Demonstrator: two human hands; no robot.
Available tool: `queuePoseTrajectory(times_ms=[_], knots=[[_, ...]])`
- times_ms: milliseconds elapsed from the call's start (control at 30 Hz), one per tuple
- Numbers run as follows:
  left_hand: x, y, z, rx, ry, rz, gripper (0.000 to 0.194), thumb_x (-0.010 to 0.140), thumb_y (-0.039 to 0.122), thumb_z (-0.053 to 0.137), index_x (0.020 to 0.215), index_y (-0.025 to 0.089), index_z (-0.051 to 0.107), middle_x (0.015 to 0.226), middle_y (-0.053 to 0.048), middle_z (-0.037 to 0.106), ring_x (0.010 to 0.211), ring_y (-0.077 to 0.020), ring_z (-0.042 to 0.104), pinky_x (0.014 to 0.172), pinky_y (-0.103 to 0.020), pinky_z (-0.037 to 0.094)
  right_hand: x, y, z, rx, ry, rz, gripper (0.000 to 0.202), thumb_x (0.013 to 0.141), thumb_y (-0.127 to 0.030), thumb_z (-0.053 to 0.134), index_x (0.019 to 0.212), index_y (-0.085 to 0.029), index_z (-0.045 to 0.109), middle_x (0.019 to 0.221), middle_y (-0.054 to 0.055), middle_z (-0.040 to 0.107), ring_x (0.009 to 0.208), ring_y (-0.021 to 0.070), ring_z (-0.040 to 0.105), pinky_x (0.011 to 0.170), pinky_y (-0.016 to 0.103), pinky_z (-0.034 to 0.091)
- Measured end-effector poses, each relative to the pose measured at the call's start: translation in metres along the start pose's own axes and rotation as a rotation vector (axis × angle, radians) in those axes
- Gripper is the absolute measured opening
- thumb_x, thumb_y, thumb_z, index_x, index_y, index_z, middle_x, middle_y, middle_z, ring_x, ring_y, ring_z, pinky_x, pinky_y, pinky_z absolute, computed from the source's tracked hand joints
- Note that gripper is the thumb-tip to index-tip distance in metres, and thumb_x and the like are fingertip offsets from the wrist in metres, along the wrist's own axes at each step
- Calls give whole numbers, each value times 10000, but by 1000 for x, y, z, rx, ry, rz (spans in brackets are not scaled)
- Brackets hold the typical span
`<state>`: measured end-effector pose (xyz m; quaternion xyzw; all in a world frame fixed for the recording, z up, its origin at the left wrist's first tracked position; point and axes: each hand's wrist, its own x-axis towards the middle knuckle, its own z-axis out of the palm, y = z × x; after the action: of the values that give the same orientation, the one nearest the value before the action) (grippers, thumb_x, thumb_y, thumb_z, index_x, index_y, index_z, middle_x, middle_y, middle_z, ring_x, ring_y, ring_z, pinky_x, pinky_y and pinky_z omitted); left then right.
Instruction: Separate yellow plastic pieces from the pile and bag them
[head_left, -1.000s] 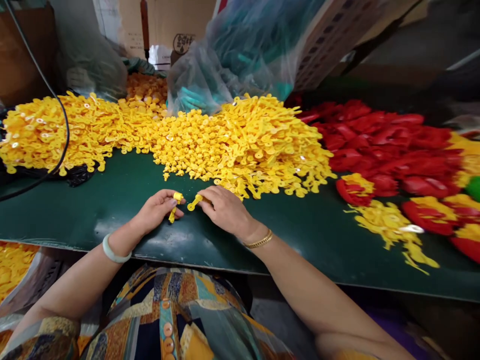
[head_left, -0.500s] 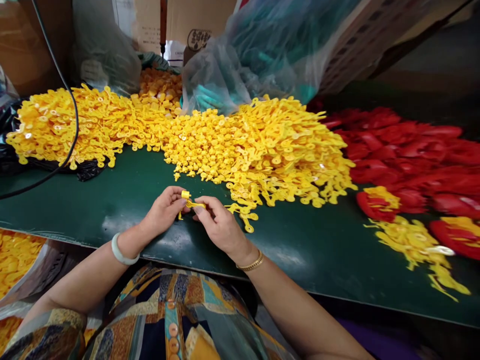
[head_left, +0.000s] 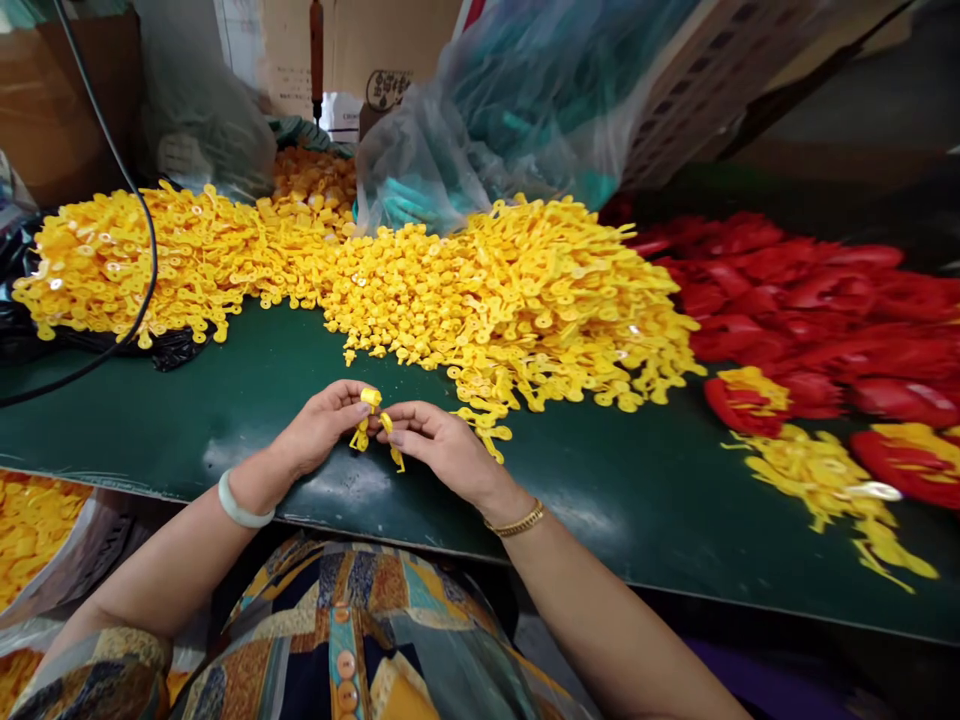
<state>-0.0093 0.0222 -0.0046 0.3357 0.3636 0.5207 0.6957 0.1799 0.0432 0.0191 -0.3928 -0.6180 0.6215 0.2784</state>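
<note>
Near the front of the green table (head_left: 247, 400), my left hand (head_left: 324, 425) pinches a small yellow plastic part (head_left: 370, 398), with more yellow pieces hanging below its fingers. My right hand (head_left: 442, 445) holds a thin yellow piece (head_left: 394, 450) that hangs from its fingertips. The fingertips of both hands are close together; whether the pieces are joined is too small to tell. Just beyond the hands lies a heap of small yellow parts (head_left: 405, 290), which merges on the right into a heap of longer yellow pieces (head_left: 562, 290).
Another yellow heap (head_left: 135, 260) lies at the left behind a black cable (head_left: 152, 240). Red parts (head_left: 810, 300) are piled at the right, with a loose yellow bunch (head_left: 817, 480) in front. A clear plastic bag (head_left: 510, 120) and cardboard boxes stand behind.
My right hand's fingertips have turned downward, and the yellow piece there now hangs down instead of lying across between the hands. The camera view has shifted slightly.
</note>
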Motion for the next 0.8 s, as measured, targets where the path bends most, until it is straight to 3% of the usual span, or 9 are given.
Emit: queuePoseTrajectory(times_ms=[167, 267, 800], knots=[[-2, 6, -1, -88, 6, -34, 432, 749, 284, 784, 1134, 168, 626, 868, -30, 684, 769, -113, 641, 746, -239, 483, 1, 2, 3, 76, 181, -67, 293, 792, -337, 707, 1051, -206, 668, 939, 46, 753, 900, 194, 714, 828, 355, 561], [-2, 6, 0, -112, -10, -63, 408, 752, 277, 782, 1115, 155, 642, 863, -43, 695, 749, -118, 646, 749, -247, 488, 3, 5, 7, 45, 244, -100, 270, 811, -337, 685, 1051, -214, 676, 924, 42, 755, 888, 192, 713, 834, 356, 563], [-4, 7, 3, -87, 0, -55, 369, 718, 282, 808, 1034, 142, 677, 927, -47, 688, 732, -99, 627, 709, -228, 483, 5, 10, 13, -174, 312, -240, 264, 866, -371, 635, 1088, -243, 698, 1042, 40, 741, 924, 201, 693, 878, 359, 554]])
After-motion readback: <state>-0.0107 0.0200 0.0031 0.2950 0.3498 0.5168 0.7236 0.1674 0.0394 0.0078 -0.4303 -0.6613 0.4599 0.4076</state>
